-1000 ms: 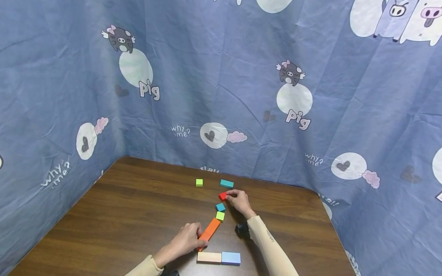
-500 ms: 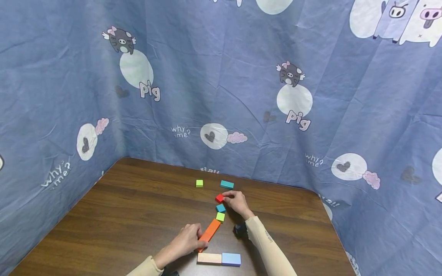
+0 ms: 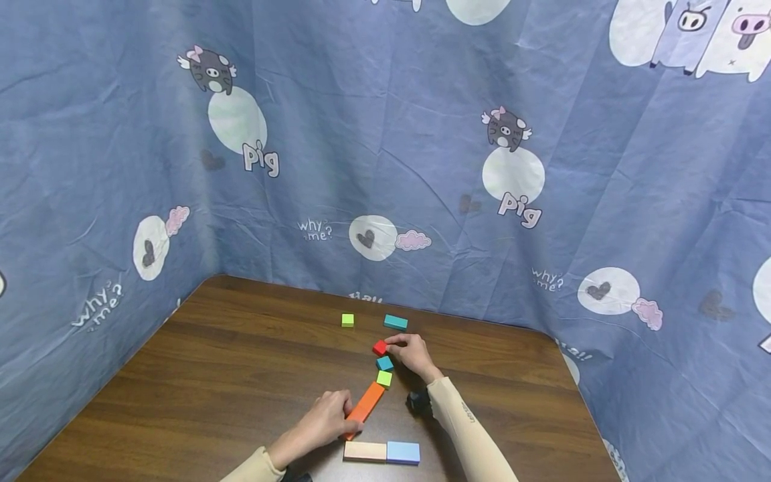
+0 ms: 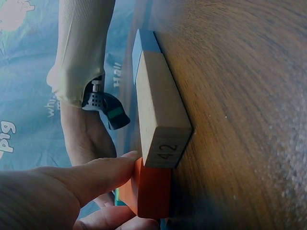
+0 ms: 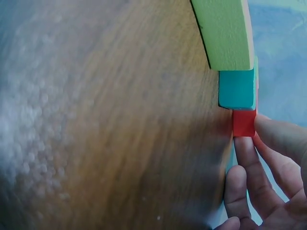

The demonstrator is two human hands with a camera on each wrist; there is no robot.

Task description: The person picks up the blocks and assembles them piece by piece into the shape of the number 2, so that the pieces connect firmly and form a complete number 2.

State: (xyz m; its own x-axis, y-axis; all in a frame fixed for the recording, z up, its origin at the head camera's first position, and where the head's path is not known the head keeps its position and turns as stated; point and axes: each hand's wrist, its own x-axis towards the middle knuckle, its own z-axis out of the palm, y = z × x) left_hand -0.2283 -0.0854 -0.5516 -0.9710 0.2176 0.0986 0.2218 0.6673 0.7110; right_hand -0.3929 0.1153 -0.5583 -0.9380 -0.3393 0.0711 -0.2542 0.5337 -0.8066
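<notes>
My left hand (image 3: 327, 416) holds a long orange block (image 3: 366, 402) near its close end, thumb on one side and fingers on the other. Up and away from that block runs a line of small cubes: lime green (image 3: 384, 379), then teal (image 3: 384, 363), then red (image 3: 379, 347). The red cube is pinched by the thumb and fingers of my right hand (image 3: 414, 355), which comes in from the right. In the right wrist view the teal cube (image 5: 237, 89) overlaps part of the red cube (image 5: 243, 123). Whether those two touch, I cannot tell.
A beige block (image 3: 364, 451) marked 42 lies end to end with a light blue block (image 3: 403, 452) at the near side. Farther back lie another lime cube (image 3: 347, 320) and a teal block (image 3: 395, 322). A blue printed curtain (image 3: 385, 167) hangs behind the wooden table (image 3: 199, 375).
My right hand has shifted the red cube left and slightly nearer, towards the teal cube's far side. The left hand and the orange block have stayed in place.
</notes>
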